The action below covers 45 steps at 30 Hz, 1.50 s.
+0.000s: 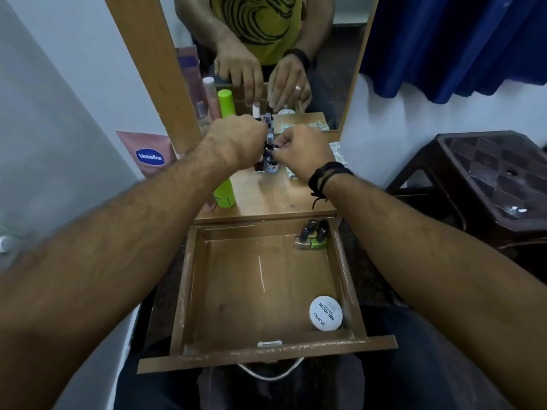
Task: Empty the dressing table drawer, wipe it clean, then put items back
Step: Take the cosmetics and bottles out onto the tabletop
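Note:
The wooden drawer [189, 291] is pulled out below the dressing table top [266, 196]. In its far right corner stand three small nail polish bottles [310, 238]; a round white nail polish remover tub [325, 313] lies at the near right. Both hands are over the table top, by the mirror. My left hand [233, 140] is closed over a small dark red bottle [259, 167]. My right hand [302, 149] pinches a small blue spray bottle [270, 161]. Exactly what the left fingers grip is hidden.
A green spray can [225, 190], a pink tube and a pink Vaseline tube [148, 155] stand at the table's left. Small white sachets [336, 149] lie at the right. A dark plastic stool [488, 184] stands right of the table, under a blue curtain [458, 42].

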Each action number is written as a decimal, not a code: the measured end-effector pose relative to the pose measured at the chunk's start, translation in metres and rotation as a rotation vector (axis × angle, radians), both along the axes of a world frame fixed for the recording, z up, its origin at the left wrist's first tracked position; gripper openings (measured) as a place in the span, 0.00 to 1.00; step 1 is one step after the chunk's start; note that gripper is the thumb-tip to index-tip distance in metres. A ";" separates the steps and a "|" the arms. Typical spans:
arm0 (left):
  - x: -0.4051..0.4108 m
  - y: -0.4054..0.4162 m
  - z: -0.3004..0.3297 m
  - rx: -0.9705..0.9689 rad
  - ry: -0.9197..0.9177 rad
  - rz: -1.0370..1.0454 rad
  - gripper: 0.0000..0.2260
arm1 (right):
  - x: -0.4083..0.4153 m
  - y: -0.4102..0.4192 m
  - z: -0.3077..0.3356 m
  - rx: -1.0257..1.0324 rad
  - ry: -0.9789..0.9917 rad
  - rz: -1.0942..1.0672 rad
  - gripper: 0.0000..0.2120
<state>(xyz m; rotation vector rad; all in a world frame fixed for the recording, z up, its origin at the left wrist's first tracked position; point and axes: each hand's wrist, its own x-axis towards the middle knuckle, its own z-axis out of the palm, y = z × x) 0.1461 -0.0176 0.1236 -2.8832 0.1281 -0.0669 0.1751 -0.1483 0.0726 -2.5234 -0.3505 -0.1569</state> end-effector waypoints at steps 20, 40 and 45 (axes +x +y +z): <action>0.016 0.016 -0.032 -0.105 -0.060 0.019 0.13 | 0.008 0.020 -0.021 -0.061 -0.056 0.019 0.10; -0.039 -0.024 -0.026 -0.242 -0.047 -0.142 0.11 | -0.052 -0.045 -0.020 -0.056 -0.074 -0.003 0.13; -0.073 -0.060 -0.062 -0.306 0.071 -0.210 0.11 | -0.086 -0.083 -0.054 -0.159 -0.003 -0.036 0.13</action>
